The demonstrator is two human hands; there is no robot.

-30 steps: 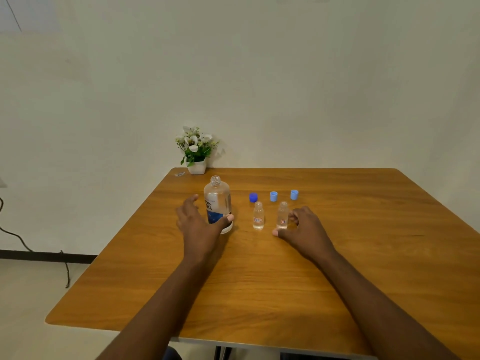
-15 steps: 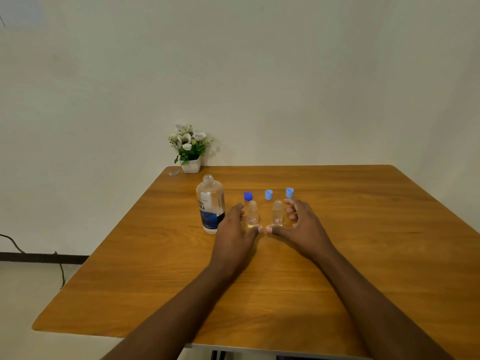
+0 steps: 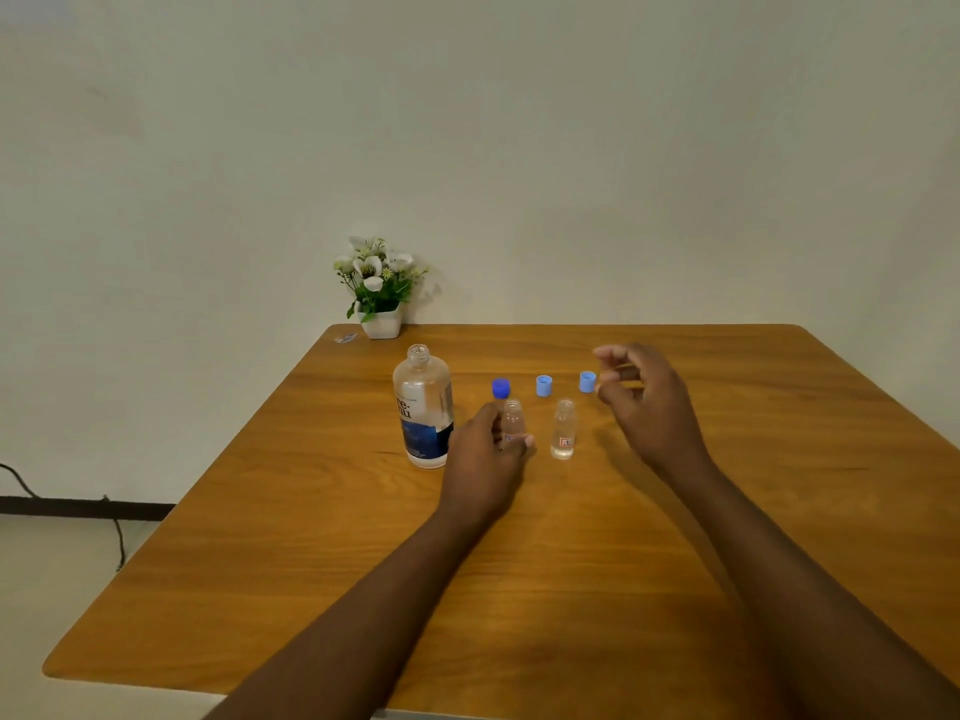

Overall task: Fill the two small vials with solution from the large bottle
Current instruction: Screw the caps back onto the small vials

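Observation:
The large clear bottle [image 3: 423,407] with a blue label stands uncapped on the wooden table [image 3: 519,589]. Right of it stand two small uncapped vials. My left hand [image 3: 485,462] grips the left vial [image 3: 513,420] between thumb and fingers. The right vial [image 3: 563,429] stands free and holds some clear liquid. Behind them lie a dark blue cap [image 3: 501,388] and two light blue caps [image 3: 544,385] [image 3: 587,381]. My right hand [image 3: 649,402] hovers above the table beside the rightmost cap, fingers loosely curled, holding nothing.
A small white pot of white flowers [image 3: 380,293] stands at the table's far left corner by the wall, with a small scrap [image 3: 345,337] beside it. A dark cable [image 3: 117,532] trails on the floor at left.
My left hand left the large bottle and now grips the left vial. My right hand let go of the right vial and rose toward the rightmost light blue cap.

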